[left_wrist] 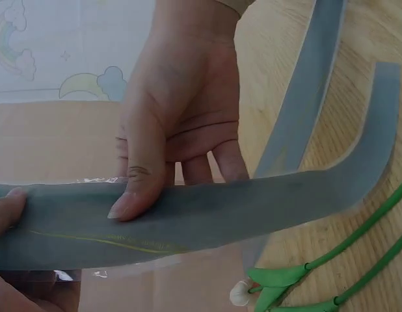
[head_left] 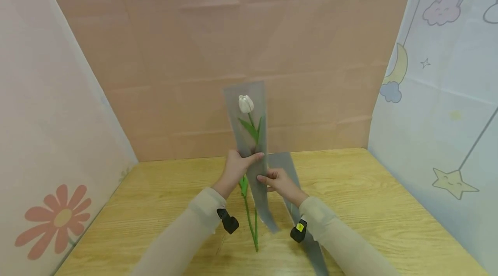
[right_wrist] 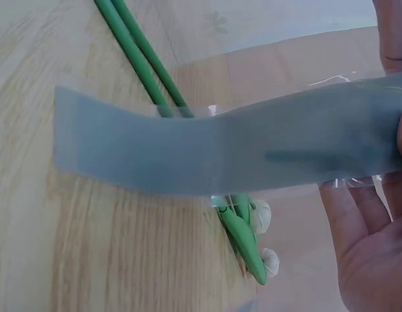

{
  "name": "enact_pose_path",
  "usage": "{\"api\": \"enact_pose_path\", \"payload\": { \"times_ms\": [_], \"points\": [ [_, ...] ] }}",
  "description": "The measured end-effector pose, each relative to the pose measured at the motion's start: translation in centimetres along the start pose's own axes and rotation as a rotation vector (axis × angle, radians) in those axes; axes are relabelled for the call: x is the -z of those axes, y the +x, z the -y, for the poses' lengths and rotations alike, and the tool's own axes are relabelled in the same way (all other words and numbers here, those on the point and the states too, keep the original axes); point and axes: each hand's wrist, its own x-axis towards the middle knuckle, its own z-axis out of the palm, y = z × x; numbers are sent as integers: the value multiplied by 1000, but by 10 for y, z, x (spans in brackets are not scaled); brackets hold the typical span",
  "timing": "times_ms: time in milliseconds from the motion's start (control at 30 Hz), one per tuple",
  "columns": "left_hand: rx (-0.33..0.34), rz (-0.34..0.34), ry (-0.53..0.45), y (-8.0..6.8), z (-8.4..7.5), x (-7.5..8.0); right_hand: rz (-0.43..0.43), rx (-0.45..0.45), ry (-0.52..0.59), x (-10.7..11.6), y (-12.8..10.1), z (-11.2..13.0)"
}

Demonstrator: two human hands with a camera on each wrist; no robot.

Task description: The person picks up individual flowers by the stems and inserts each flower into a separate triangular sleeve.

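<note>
A white tulip [head_left: 246, 104] with green leaves stands inside a long grey translucent flower sleeve [head_left: 258, 189], held upright above the table. My left hand [head_left: 233, 170] grips the sleeve around its middle, thumb across the front. Slightly lower, my right hand [head_left: 282, 186] pinches its right edge; in the left wrist view the right thumb [left_wrist: 139, 188] presses on the front face. The lower stem is hidden behind the grey film. Toward me, the sleeve's bottom end bends to the right. Gold printing [left_wrist: 110, 239] runs along the film.
More tulips lie on the wooden table [head_left: 167, 207] behind the sleeve, their green stems [head_left: 250, 224] pointing toward me and white heads [right_wrist: 261, 216] away. A second grey sleeve [head_left: 285, 166] lies flat to the right, partly under my right forearm. Printed cloth walls stand on the sides and back.
</note>
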Motion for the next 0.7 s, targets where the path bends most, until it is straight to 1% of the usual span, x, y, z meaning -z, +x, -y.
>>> {"api": "enact_pose_path", "payload": {
  "times_ms": [67,100,133,267,300,333,433,533,700],
  "points": [
    [-9,-23,12,2,0,-1,2,-2,8,0,0,0],
    [-1,-31,22,0,-6,0,1,-4,10,0,0,0],
    [-3,-37,31,1,-7,0,3,-8,16,0,1,0],
    [-15,-46,58,4,-9,2,16,-22,28,2,2,1],
    [-18,-44,54,5,-9,2,24,-25,26,3,1,2],
    [-19,-48,49,8,-4,3,39,-29,23,3,0,2],
    [-16,-66,34,9,-1,3,76,-45,7,4,-3,1],
    [-16,-75,15,9,0,3,103,-68,-10,5,-6,0],
    [-25,-60,14,8,0,1,135,-86,-14,6,-7,-1]
  ]
}}
